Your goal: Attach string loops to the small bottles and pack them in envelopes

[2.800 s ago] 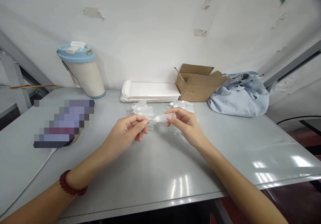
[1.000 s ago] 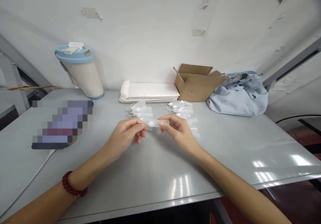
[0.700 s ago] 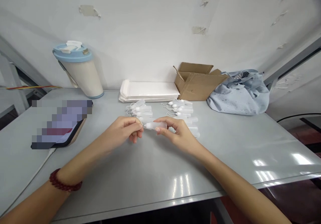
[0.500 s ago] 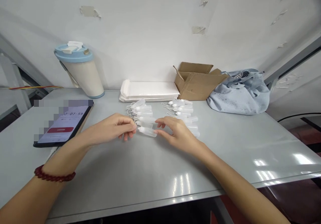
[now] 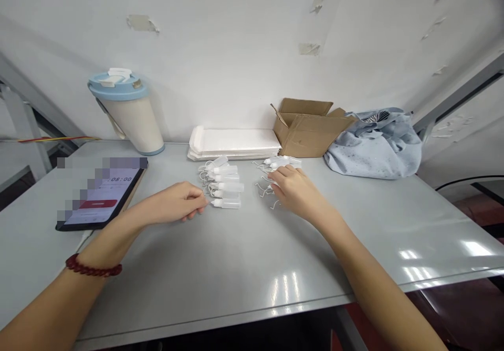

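Observation:
Two groups of small clear plastic bottles with white tips lie mid-table. My left hand (image 5: pixel 177 204) rests on the grey table (image 5: pixel 244 256), its fingers loosely curled with nothing in them. Its fingertips are just left of the nearest bottle (image 5: pixel 226 203) in the left row (image 5: pixel 222 179). My right hand (image 5: pixel 293 189) lies over the right group of bottles (image 5: pixel 281 161). Its fingers are curled down on one of them, and thin white cap straps show beside the hand. A dark red bead bracelet (image 5: pixel 92 267) is on my left wrist.
A phone (image 5: pixel 102 199) with a timer screen lies at the left, its cable running off the front edge. Against the wall stand a blue-lidded jug (image 5: pixel 128 112), a stack of white bags (image 5: pixel 234 142), an open cardboard box (image 5: pixel 309 128) and a pale blue cloth bag (image 5: pixel 376 144).
The bottle held between both hands has been laid down at the near end of the left row. My left hand has let go and drawn back left. My right hand has moved onto the right group.

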### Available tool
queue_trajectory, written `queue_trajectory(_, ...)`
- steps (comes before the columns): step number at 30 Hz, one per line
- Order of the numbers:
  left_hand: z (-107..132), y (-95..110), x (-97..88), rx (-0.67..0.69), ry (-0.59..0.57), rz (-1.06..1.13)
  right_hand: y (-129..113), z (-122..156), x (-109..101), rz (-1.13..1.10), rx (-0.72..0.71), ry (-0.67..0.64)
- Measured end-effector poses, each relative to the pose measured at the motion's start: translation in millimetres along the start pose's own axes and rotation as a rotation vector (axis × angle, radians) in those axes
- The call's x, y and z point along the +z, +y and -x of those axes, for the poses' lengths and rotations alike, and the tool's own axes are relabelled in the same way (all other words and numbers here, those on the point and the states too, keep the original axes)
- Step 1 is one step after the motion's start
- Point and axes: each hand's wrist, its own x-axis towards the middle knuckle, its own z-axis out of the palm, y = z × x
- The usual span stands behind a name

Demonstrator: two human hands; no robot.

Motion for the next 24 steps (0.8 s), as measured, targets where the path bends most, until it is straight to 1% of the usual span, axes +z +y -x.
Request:
queue_trajectory(2,-0.7,0.9,-0.1,-0.016,0.015,-0.022,-1.4,1.0,-0.2,0.034,-0.011,-0.032)
queue_trajectory(4,-1.3,1.0,-0.2,-0.029,0.040,-0.042,-1.4,1.9,0.6,0.068,-0.014,-0.037)
queue_trajectory(8,-1.3,0.9,1.7,-0.015,0.087,-0.053,3.6,3.7,1.7,0.129,0.020,-0.047)
queue_trajectory(12,0.7,4.1,5.6,-0.003,0.115,-0.093,10.0,5.2,-0.5,0.080,0.052,-0.084)
queue_trajectory(15,3.1,8.2,10.7,0.088,0.124,-0.073,11.9,6.1,-5.1,0.029,0.071,-0.103)
queue_trajectory(18,5.5,11.2,19.3,0.187,0.036,-0.062,12.6,6.1,-9.1,0.004,0.096,-0.111)
queue_trajectory(20,6.4,11.6,26.0,0.202,0.000,-0.137,13.2,5.3,-9.5,0.005,0.118,-0.110)
queue_trajectory(21,6.3,11.3,29.1,0.200,0.008,-0.188,13.7,4.6,-8.9,0.010,0.127,-0.106)
queue_trajectory(24,4.9,9.6,35.4,0.194,0.087,-0.326,15.3,2.4,-5.2,0.020,0.128,-0.097)
